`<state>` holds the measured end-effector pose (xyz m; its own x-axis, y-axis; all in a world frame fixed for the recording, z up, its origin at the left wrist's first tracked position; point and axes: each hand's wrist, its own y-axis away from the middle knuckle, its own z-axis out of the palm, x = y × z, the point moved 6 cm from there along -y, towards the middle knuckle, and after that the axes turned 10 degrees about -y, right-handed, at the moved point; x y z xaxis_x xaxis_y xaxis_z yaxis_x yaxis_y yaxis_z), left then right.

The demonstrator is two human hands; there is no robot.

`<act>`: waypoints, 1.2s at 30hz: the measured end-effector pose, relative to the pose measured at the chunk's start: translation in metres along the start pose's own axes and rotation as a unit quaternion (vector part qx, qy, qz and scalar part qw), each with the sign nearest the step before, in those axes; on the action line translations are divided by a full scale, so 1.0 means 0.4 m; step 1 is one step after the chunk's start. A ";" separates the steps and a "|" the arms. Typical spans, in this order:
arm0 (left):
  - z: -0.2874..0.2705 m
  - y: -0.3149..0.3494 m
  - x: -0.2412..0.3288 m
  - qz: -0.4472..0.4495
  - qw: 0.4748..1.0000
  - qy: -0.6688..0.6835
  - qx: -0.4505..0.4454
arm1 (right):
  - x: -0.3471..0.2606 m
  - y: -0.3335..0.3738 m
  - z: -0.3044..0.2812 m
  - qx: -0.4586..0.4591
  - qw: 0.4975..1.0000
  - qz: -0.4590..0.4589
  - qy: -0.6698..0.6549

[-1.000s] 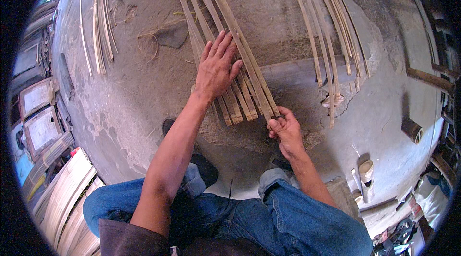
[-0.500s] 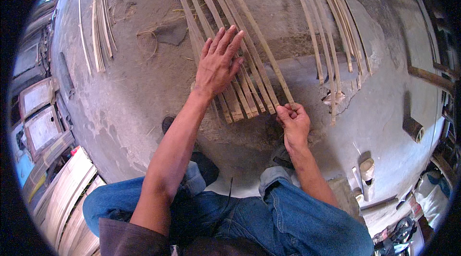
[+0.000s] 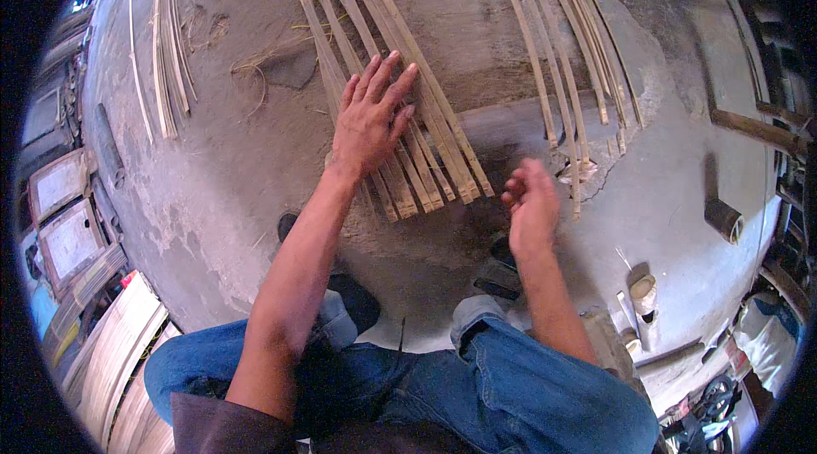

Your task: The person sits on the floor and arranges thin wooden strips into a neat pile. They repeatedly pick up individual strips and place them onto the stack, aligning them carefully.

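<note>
My left hand (image 3: 366, 129) lies with fingers spread over a row of long, flat bamboo strips (image 3: 442, 143) on the floor in front of me. The strips run side by side away from me, and their near ends form a roughly even line. Off the right side of this row, my right hand (image 3: 534, 203) hangs in the air, blurred by motion. Its fingers are loosely curled and apart, and no strip shows in them. Part of the row is hidden under my left hand.
More strips (image 3: 566, 97) lie at the right, and a smaller bunch (image 3: 166, 54) at the far left. A bamboo tube section (image 3: 723, 220) rests at the right. Wide pale slats (image 3: 115, 360) are stacked at the lower left. The concrete floor (image 3: 213, 233) is rough and patchy.
The strip that my right hand pinched now lies against the row's right edge. My right hand has let go and moved off it. My left hand stays on the strips.
</note>
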<state>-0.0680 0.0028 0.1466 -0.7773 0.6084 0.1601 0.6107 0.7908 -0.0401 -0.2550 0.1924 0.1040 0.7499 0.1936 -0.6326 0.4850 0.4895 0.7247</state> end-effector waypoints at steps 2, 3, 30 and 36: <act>-0.004 -0.014 0.010 0.009 1.000 0.002 0.012 | -0.077 -0.045 -0.009 0.071 0.988 0.026 -0.136; 0.000 -0.016 0.019 0.010 1.000 0.011 0.005 | -0.079 -0.084 -0.031 0.027 0.990 0.011 -0.137; -0.017 -0.005 0.008 0.001 1.000 -0.011 -0.014 | -0.055 0.156 0.194 -0.323 0.936 -0.053 0.131; -0.009 -0.009 0.018 0.008 1.000 0.020 0.007 | -0.012 0.094 0.221 -0.288 0.916 0.011 0.279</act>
<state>-0.0753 0.0040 0.1513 -0.7612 0.6174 0.1985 0.6199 0.7826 -0.0570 -0.2006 0.1348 0.1583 0.3323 0.5344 -0.7772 0.0333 0.8168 0.5759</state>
